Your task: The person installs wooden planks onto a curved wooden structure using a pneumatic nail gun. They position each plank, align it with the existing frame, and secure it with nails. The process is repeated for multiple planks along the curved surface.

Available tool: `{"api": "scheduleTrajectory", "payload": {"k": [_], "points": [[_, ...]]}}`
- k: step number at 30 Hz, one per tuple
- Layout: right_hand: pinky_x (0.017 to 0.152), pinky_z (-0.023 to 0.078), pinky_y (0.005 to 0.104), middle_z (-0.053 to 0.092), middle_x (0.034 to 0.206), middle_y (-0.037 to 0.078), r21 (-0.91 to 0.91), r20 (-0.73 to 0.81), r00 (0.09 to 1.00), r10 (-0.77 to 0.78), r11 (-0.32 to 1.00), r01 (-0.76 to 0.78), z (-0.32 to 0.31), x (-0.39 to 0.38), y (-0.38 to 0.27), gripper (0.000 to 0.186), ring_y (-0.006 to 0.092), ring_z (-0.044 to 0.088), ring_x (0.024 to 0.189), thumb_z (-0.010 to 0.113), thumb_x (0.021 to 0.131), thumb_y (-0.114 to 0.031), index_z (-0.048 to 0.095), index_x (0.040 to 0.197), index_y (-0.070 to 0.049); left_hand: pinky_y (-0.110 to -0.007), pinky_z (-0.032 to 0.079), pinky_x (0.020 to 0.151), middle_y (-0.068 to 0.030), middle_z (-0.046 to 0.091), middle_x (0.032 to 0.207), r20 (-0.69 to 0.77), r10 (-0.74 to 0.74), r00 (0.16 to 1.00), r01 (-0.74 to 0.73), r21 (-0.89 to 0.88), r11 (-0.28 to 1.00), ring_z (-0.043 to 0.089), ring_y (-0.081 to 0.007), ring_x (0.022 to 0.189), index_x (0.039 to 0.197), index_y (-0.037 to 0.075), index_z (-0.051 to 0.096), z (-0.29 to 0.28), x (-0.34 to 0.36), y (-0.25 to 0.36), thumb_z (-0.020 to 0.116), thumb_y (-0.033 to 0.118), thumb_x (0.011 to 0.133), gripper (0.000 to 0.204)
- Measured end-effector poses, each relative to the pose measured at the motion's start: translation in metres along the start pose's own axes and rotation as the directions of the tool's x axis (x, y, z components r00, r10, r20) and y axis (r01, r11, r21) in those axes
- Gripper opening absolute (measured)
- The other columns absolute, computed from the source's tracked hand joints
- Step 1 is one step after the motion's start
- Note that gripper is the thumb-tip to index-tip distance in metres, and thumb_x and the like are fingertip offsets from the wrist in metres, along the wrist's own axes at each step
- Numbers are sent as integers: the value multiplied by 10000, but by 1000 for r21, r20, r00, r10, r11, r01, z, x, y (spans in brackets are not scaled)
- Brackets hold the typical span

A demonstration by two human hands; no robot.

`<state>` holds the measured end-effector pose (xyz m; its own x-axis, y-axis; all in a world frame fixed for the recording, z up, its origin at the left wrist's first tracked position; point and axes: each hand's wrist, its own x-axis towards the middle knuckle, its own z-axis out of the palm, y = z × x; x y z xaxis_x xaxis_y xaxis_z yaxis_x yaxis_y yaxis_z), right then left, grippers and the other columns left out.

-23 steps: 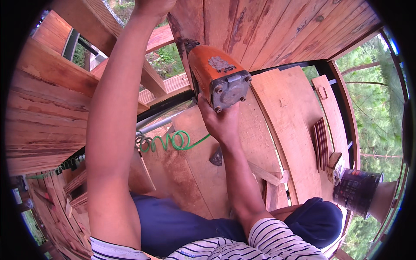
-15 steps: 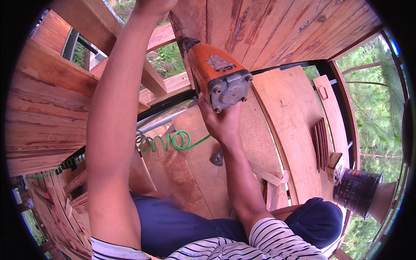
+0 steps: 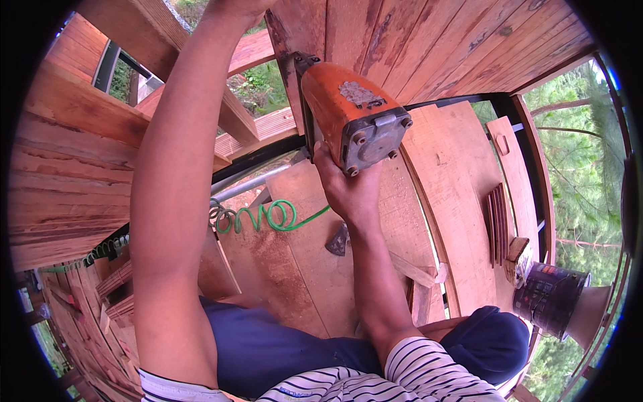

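Lying nearest, below the orange power tool [image 3: 348, 100], are a striped shirt [image 3: 435, 368] and navy trousers [image 3: 281, 342]; the right hand [image 3: 351, 184] comes up to the tool from below and closes round it just behind the dark bolted end cap [image 3: 375, 144], its thumb on the tool's left side and most of its fingers hidden; the left hand [image 3: 242, 5] is raised above and to the left of the tool, cut off by the upper edge, so I cannot tell whether it is spread or holding something; the tool's narrow end points away, up at the edge of a reddish plank wall [image 3: 429, 40], though whether they touch is unclear; beyond and below the tool, a green coiled hose [image 3: 283, 214] runs behind the right wrist, with a dark flat piece [image 3: 337, 241] near it over the pale floor boards [image 3: 442, 161]; well to the tool's right are a stack of thin strips [image 3: 497, 224] and a dark bucket [image 3: 549, 295]; farthest off, past these on the tool's right, stand green trees [image 3: 569, 174].
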<state>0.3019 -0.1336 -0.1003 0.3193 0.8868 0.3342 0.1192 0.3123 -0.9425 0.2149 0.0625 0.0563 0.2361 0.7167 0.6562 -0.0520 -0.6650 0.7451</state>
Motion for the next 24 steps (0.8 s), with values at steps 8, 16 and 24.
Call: {"api": "scheduleTrajectory", "payload": {"k": [8,16,24], "points": [[759,502,306,657,939,66,-64,44,999,-26,998,29,-5,5,-16,204,129,600,849,664,838,4,619,1035,35,-270,518,873,-87,727,971,-35,-36,999,28,-198,980,670,-145,920,1000,-14,733,9,-4,25,798,289,815,361],[737,499,309,654,853,69,-163,73,997,-6,987,18,-5,7,-29,117,130,606,812,660,834,14,627,946,27,-278,512,893,-96,721,1009,-14,-19,1000,18,-57,998,672,-153,930,1047,-26,720,5,-7,14,807,248,800,379],[572,460,257,611,812,20,69,24,983,183,981,-184,-21,5,-9,131,80,562,683,645,857,6,624,985,23,-263,492,912,-43,713,1044,-18,-62,998,62,-26,998,642,-120,978,1099,-29,710,3,-1,1,791,212,831,370]]}}
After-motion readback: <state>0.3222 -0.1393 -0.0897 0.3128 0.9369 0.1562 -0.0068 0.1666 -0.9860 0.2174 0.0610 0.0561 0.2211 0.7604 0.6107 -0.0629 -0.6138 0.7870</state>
